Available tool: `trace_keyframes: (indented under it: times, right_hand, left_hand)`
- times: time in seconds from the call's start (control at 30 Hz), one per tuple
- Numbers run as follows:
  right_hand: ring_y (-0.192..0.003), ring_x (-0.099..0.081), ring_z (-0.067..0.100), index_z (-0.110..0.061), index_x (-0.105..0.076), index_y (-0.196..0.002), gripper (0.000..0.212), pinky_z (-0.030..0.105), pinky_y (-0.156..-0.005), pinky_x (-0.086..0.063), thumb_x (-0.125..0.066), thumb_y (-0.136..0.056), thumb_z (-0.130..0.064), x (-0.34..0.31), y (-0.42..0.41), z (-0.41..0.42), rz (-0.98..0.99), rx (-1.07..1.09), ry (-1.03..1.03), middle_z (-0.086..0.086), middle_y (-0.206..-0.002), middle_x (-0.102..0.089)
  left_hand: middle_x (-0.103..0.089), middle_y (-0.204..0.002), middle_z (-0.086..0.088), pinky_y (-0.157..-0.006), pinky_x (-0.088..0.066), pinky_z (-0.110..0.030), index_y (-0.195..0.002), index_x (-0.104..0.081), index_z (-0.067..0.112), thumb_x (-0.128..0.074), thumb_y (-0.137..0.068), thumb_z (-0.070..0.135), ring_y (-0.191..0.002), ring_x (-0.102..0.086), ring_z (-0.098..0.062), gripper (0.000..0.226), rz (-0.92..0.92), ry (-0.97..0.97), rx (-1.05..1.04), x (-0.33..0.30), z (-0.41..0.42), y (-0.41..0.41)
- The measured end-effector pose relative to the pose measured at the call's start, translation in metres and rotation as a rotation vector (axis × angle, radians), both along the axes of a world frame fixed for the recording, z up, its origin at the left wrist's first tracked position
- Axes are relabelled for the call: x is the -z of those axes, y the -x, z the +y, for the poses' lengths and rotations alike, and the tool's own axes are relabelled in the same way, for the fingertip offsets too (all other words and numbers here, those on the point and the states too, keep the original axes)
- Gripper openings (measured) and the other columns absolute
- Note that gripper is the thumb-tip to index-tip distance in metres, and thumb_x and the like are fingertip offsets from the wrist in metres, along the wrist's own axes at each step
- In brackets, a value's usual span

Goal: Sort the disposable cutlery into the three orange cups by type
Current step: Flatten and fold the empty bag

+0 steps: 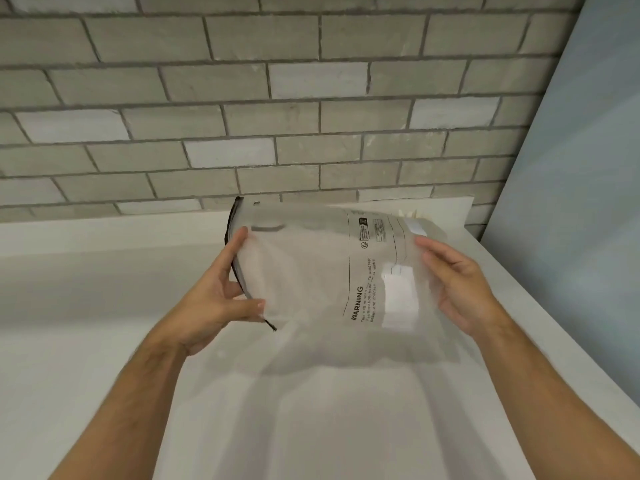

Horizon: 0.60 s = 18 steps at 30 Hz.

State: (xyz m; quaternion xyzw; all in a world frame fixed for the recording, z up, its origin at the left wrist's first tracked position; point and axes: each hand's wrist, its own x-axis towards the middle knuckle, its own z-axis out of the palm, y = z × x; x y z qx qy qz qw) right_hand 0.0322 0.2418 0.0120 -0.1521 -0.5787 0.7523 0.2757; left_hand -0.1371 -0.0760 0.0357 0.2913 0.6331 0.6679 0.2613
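Frosted zip bag (311, 271) — black zipper edge at left | WARNING print | held above white counter — tilted

The bag (311, 271) is frosted, half-clear plastic, greyish white, with a black strip along its left edge. Black print runs on it: the word WARNING, small lines of text below it, thin ruled lines and a few small black marks near the top right. A white label patch shows on its right side. The surface (104, 306) is plain white. The wall (242, 98) is grey brick in a running pattern, with darker grey joints and some paler, whitish bricks. A panel (588, 168) at right is pale blue-grey.
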Motion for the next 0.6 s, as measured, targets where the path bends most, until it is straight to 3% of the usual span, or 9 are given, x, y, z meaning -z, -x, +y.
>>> trace_keyframes:
  times: [0.07, 0.13, 0.2, 0.3, 0.37, 0.43, 0.5, 0.6]
  right_hand:
    - [-0.113, -0.068, 0.019, -0.026, -0.058, -0.138, 0.059, 0.024, -0.085, -0.058, -0.06, -0.09, 0.009, 0.001, -0.005, -0.004, -0.055, -0.195, -0.05, 0.0, -0.125, -0.071]
    - [-0.113, -0.068, 0.02, -0.033, -0.049, -0.145, 0.083, 0.032, -0.088, -0.059, -0.063, -0.081, 0.019, -0.004, -0.012, 0.001, -0.087, -0.288, -0.093, -0.003, -0.13, -0.068]
    - [-0.109, -0.068, 0.021, -0.035, -0.051, -0.143, 0.088, 0.035, -0.088, -0.059, -0.064, -0.078, 0.023, -0.009, -0.018, 0.01, -0.129, -0.25, -0.125, -0.004, -0.132, -0.066]
    - [-0.105, -0.067, 0.023, -0.022, -0.064, -0.131, 0.063, 0.037, -0.095, -0.055, -0.066, -0.078, 0.012, -0.01, -0.021, 0.019, -0.127, -0.092, -0.1, 0.008, -0.135, -0.063]
    - [-0.106, -0.067, 0.019, -0.017, -0.067, -0.127, 0.049, 0.034, -0.097, -0.054, -0.064, -0.083, 0.006, -0.008, -0.021, 0.017, -0.112, -0.064, -0.061, 0.012, -0.133, -0.065]
    - [-0.108, -0.068, 0.008, -0.022, -0.06, -0.134, 0.057, 0.025, -0.087, -0.058, -0.061, -0.087, 0.01, -0.008, -0.024, 0.011, -0.124, -0.141, -0.085, -0.008, -0.127, -0.069]
    - [-0.112, -0.067, 0.004, -0.032, -0.051, -0.141, 0.079, 0.021, -0.081, -0.058, -0.064, -0.082, 0.019, -0.006, -0.033, 0.013, -0.181, -0.281, -0.185, -0.023, -0.129, -0.065]
    - [-0.104, -0.068, 0.006, -0.043, -0.043, -0.146, 0.098, 0.021, -0.079, -0.057, -0.07, -0.077, 0.021, -0.001, -0.053, 0.028, -0.33, -0.374, -0.337, -0.021, -0.145, -0.05]
  left_hand:
    - [-0.068, -0.117, 0.007, -0.072, -0.06, -0.037, -0.133, -0.056, 0.035, -0.075, -0.071, -0.015, -0.081, -0.071, -0.021, 0.082, 0.03, -0.015, -0.032, -0.002, 0.001, 0.001]
    - [-0.072, -0.085, -0.003, -0.067, -0.056, -0.028, -0.104, -0.074, 0.025, -0.086, -0.062, 0.004, -0.067, -0.067, -0.014, 0.049, 0.038, -0.014, -0.115, -0.006, -0.001, 0.004]
    - [-0.073, -0.074, -0.004, -0.069, -0.051, -0.027, -0.097, -0.077, 0.022, -0.085, -0.064, 0.006, -0.066, -0.066, -0.01, 0.038, 0.024, -0.006, -0.166, -0.008, -0.008, 0.008]
    - [-0.073, -0.076, -0.005, -0.062, -0.053, -0.025, -0.119, -0.068, 0.028, -0.09, -0.055, 0.012, -0.066, -0.066, -0.013, 0.069, 0.021, 0.06, -0.103, -0.011, -0.016, 0.01]
    - [-0.074, -0.088, -0.006, -0.06, -0.056, -0.028, -0.131, -0.059, 0.034, -0.086, -0.062, 0.004, -0.067, -0.065, -0.019, 0.079, 0.024, 0.121, 0.015, -0.014, -0.015, 0.006]
    - [-0.072, -0.112, -0.003, -0.064, -0.059, -0.032, -0.137, -0.052, 0.036, -0.077, -0.069, -0.014, -0.076, -0.066, -0.025, 0.089, 0.035, 0.159, 0.076, -0.015, -0.013, 0.003]
    - [-0.069, -0.122, 0.003, -0.064, -0.058, -0.031, -0.139, -0.049, 0.036, -0.072, -0.068, -0.023, -0.079, -0.068, -0.025, 0.095, 0.048, 0.189, 0.084, -0.017, -0.017, 0.005]
    - [-0.073, -0.096, -0.002, -0.06, -0.056, -0.027, -0.139, -0.049, 0.034, -0.066, -0.071, -0.027, -0.062, -0.063, -0.021, 0.093, 0.014, 0.301, 0.122, -0.017, -0.036, 0.012]
